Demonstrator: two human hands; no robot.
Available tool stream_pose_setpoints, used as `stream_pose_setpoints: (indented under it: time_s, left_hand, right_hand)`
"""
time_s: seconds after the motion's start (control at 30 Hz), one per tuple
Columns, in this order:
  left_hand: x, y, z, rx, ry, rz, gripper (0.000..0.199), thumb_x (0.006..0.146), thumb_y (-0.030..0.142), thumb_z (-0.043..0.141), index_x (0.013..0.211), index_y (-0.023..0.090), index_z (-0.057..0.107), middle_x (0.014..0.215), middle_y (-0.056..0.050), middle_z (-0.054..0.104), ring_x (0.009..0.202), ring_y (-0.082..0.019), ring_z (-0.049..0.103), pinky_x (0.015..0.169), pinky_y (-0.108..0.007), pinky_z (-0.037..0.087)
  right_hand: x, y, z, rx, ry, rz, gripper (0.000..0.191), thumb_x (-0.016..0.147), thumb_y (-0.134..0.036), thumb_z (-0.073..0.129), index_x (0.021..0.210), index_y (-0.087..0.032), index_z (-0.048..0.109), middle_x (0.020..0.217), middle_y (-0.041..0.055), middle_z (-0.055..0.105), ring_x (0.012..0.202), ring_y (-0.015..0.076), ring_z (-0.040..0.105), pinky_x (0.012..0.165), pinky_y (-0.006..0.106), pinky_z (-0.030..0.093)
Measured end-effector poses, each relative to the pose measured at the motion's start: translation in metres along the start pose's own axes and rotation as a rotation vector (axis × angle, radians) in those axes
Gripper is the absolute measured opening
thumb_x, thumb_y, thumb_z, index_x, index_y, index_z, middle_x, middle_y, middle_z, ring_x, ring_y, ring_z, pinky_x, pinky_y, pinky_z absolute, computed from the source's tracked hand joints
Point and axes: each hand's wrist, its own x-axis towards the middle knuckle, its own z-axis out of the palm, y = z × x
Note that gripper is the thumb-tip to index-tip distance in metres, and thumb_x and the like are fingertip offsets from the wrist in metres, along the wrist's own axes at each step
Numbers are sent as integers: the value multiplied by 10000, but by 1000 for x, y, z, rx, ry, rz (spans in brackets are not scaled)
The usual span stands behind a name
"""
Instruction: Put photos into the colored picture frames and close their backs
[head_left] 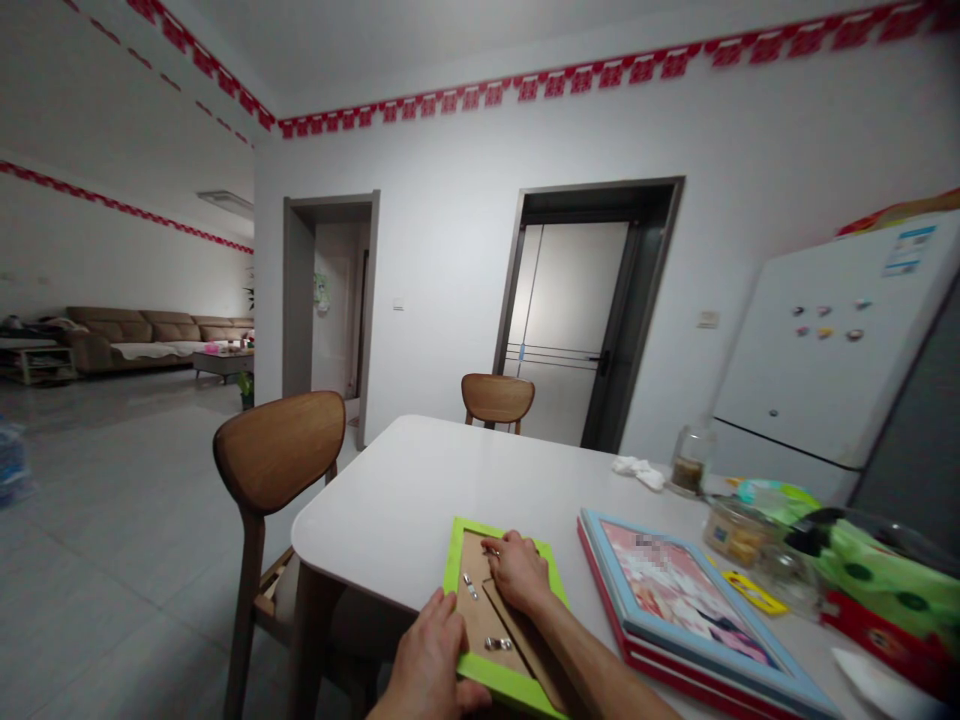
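A lime-green picture frame (453, 565) lies face down on the near edge of the white table, its brown backing board (474, 620) upward. Metal fittings, one a turn clip (470, 587) and one a hanger (497, 645), sit on the board. My left hand (431, 650) is wrapped round the frame's near left edge, thumb at its near side. Over the board, my right hand (521, 570) has its fingers curled at another small metal clip (491, 550) near the far end; the fingertips partly cover it. A strut leg along the board is partly hidden by my right forearm.
Right of the frame lies a stack of picture frames, a light-blue one (697, 600) on top. Beyond it stand a glass jar (688, 462), a tissue (639, 472), plastic tubs (733, 530) and bags. The white table (420, 470) has wooden chairs (281, 445) at its left and far sides.
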Motion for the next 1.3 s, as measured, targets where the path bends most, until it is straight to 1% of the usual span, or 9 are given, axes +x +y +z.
stream_pose_setpoints:
  time_s: [0.17, 0.27, 0.37, 0.67, 0.9, 0.97, 1.13, 1.23, 1.3]
  left_hand:
    - [0, 0, -1, -35, -17, 5, 556, 498, 323, 726, 997, 180, 529, 1271, -70, 389, 1206, -236, 264, 994, -297, 220]
    - [-2, 3, -5, -56, -33, -5, 508, 526, 303, 700, 993, 201, 525, 1267, -52, 389, 1206, -238, 256, 1000, -318, 202]
    - [-3, 7, -9, -56, -41, 2, 453, 535, 306, 694, 946, 210, 533, 1246, -41, 407, 1196, -234, 271, 999, -324, 198]
    - [-1, 8, -6, -10, -8, 12, 380, 508, 289, 729, 827, 200, 542, 1205, -41, 450, 1178, -233, 311, 980, -316, 241]
    - [1, 13, -2, 6, -6, -28, 401, 504, 287, 718, 854, 180, 553, 1248, -64, 418, 1190, -227, 297, 978, -295, 247]
    - [2, 14, -1, 1, 1, -33, 413, 507, 284, 706, 876, 180, 553, 1252, -66, 416, 1189, -225, 299, 977, -298, 249]
    - [2, 14, 1, -50, 2, -57, 561, 502, 266, 679, 1029, 177, 508, 1246, -72, 421, 1192, -227, 295, 990, -300, 224]
    - [2, 17, -3, -154, 23, -67, 666, 561, 281, 637, 1168, 139, 403, 1261, -100, 397, 1189, -225, 299, 992, -296, 220]
    - [6, 20, -7, -252, 89, -80, 613, 643, 304, 567, 1191, 117, 366, 1242, -116, 413, 1163, -216, 338, 977, -298, 243]
  right_hand:
    - [-9, 22, -25, 57, -67, -97, 377, 717, -234, 397, 1048, -170, 566, 990, 68, 613, 877, 144, 543, 750, 227, 375]
    - [-23, 41, -38, 42, -137, -132, 289, 609, -183, 487, 841, -155, 656, 840, 64, 660, 761, 153, 575, 665, 212, 386]
    - [-37, 47, -41, 11, -135, -148, 250, 549, -97, 471, 689, -154, 671, 748, 71, 659, 739, 168, 564, 654, 221, 367]
    - [-38, 42, -35, -5, -7, -96, 255, 653, -112, 394, 672, -153, 645, 751, 97, 626, 762, 181, 537, 647, 239, 357]
    - [-65, 28, -43, 99, 5, -135, 332, 718, -345, 429, 937, -171, 610, 930, 93, 601, 881, 188, 527, 771, 255, 362]
    - [-76, 23, -41, 94, -32, -144, 337, 662, -388, 488, 912, -201, 615, 914, 83, 602, 861, 202, 532, 737, 265, 376]
    - [-78, 22, -39, 138, -11, -99, 403, 600, -239, 492, 988, -182, 586, 964, 88, 612, 893, 195, 535, 776, 254, 367]
    - [-71, 22, -50, 138, -8, -53, 363, 603, -243, 480, 934, -181, 617, 914, 87, 638, 828, 192, 561, 710, 243, 386]
    - [-68, 18, -62, 123, -15, -46, 311, 614, -266, 477, 868, -190, 640, 856, 82, 652, 767, 189, 572, 648, 238, 389]
